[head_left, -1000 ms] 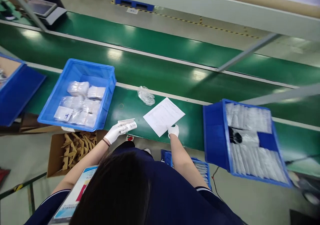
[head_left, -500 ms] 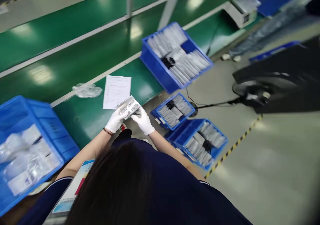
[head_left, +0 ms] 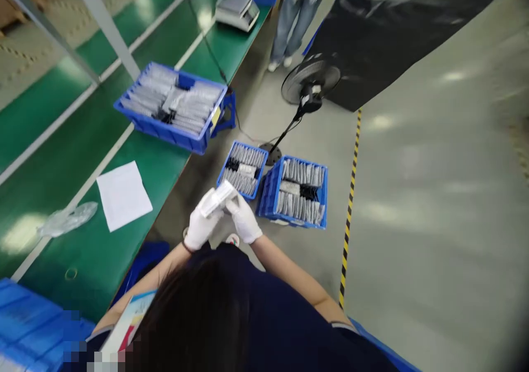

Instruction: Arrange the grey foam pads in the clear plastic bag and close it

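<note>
A small white labelled packet [head_left: 219, 198] is held in front of my body, its print blurred. My left hand [head_left: 202, 221], in a white glove, grips it from the left side. My right hand [head_left: 244, 217], gloved too, has its fingers closed on the packet's right end. Just beyond the packet, on the floor, stands a small blue crate [head_left: 263, 165] of wrapped items. To its right is a larger blue crate [head_left: 325, 195] filled with similar rows. On the green table [head_left: 165, 168] at the left lies a white paper sheet [head_left: 124, 195].
A full blue bin [head_left: 165, 135] sits on the table, with a scale [head_left: 235, 11] farther back. Clear plastic [head_left: 70, 219] lies near the paper. A standing fan [head_left: 309, 93] and a person's legs [head_left: 289, 27] are beyond. Another blue bin [head_left: 33, 317] is lower left.
The view has turned to the right, so the table and its bin sit farther left and the floor crates lie nearer the middle. Both hands still hold the packet.
</note>
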Demonstrator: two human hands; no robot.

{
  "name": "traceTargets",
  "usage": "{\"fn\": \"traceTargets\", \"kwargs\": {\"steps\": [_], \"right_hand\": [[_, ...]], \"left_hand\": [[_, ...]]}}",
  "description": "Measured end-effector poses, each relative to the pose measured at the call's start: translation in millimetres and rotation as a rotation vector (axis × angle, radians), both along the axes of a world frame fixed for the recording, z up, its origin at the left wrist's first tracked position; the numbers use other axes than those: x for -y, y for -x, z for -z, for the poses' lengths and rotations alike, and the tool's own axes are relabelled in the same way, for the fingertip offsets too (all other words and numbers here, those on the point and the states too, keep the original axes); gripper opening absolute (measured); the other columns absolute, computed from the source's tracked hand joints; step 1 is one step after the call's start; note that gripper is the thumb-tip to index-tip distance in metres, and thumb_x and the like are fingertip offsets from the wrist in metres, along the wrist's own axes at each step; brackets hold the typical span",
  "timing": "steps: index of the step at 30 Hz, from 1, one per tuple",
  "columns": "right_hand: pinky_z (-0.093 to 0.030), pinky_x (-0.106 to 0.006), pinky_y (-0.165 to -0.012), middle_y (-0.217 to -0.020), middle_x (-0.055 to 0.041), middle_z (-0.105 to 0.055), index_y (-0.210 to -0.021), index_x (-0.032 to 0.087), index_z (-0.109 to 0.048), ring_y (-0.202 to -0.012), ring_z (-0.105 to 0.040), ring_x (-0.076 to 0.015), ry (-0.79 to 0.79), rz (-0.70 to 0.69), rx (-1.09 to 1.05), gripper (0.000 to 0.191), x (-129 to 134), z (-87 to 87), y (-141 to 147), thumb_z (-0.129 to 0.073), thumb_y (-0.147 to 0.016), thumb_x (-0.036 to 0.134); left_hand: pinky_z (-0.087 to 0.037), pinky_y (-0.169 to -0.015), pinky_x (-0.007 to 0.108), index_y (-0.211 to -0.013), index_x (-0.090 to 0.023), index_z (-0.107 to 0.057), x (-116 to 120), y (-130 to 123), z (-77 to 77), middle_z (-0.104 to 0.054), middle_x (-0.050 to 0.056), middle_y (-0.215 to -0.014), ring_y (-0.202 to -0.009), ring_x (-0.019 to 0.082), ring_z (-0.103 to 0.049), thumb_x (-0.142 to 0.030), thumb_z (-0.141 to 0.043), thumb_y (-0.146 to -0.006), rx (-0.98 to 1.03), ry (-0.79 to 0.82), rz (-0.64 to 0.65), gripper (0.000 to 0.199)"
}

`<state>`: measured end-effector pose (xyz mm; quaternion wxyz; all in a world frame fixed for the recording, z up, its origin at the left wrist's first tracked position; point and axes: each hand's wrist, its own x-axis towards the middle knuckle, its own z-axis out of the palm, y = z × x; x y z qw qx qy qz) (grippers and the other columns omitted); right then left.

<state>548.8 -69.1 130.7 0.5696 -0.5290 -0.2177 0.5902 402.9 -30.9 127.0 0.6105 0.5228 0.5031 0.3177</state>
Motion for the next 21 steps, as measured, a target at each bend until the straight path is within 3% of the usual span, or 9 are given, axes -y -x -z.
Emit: {"fn": "traceTargets", "kwargs": {"steps": [5,8,11,16,19,21], "right_hand": [[-0.054,-0.041,-0.105,-0.145,-0.0103,-0.06,-0.139,0.026,-0.059,-0.127,-0.063,-0.027,0.051,0.028,-0.134,0.064,16.7,25.0,-10.4,-0.068,-0.086,0.061],[-0.056,-0.041,-0.099,-0.137,-0.015,-0.065,-0.137,0.024,-0.06,-0.117,-0.069,-0.0271,0.13,0.045,-0.15,0.074,18.0,38.4,-7.3,-0.063,-0.082,0.073],[-0.057,-0.038,-0.092,-0.129,-0.0159,-0.069,-0.13,0.022,-0.063,-0.111,-0.07,-0.0267,0.261,0.006,-0.116,0.08,14.4,49.7,0.2,-0.073,-0.071,0.074],[-0.053,-0.037,-0.099,-0.135,-0.014,-0.067,-0.131,0.022,-0.062,-0.12,-0.067,-0.0252,0.337,-0.387,0.015,0.076,-33.3,74.2,40.0,-0.078,-0.072,0.066],[-0.05,-0.041,-0.107,-0.14,-0.0148,-0.063,-0.135,0.022,-0.059,-0.125,-0.064,-0.0263,0.34,-0.701,0.136,0.072,-82.1,80.1,97.5,-0.071,-0.078,0.065],[-0.048,-0.046,-0.109,-0.141,-0.0139,-0.062,-0.134,0.022,-0.061,-0.126,-0.063,-0.0277,0.299,-0.985,0.211,0.066,-117.3,79.8,153.4,-0.068,-0.082,0.061]], "left_hand": [[-0.034,-0.126,0.052,-0.134,-0.026,-0.067,4.3,-9.8,22.6,-0.062,0.01,-0.145,-0.138,0.04,-0.053,-0.031,-0.086,-0.074,-0.004,-0.059,0.011,0.063],[-0.039,-0.122,0.054,-0.131,-0.022,-0.07,-3.3,2.4,16.3,-0.067,0.012,-0.138,-0.133,0.04,-0.058,-0.035,-0.084,-0.077,0.033,-0.011,-0.035,0.058],[-0.041,-0.121,0.054,-0.137,-0.02,-0.067,-6.5,30.1,0.9,-0.066,0.012,-0.139,-0.133,0.037,-0.059,-0.038,-0.081,-0.081,0.124,0.006,-0.108,0.06],[-0.038,-0.124,0.049,-0.142,-0.019,-0.064,-19.5,110.9,-7.4,-0.056,0.014,-0.151,-0.142,0.035,-0.051,-0.034,-0.077,-0.087,0.223,-0.17,-0.161,0.059],[-0.034,-0.127,0.048,-0.143,-0.022,-0.064,-23.1,177.6,-4.6,-0.055,0.013,-0.152,-0.145,0.034,-0.048,-0.034,-0.074,-0.091,0.193,-0.213,-0.254,0.054],[-0.034,-0.126,0.05,-0.143,-0.024,-0.064,-14.9,224.9,0.8,-0.055,0.011,-0.152,-0.144,0.034,-0.048,-0.035,-0.074,-0.09,0.17,-0.179,-0.331,0.056]]}}
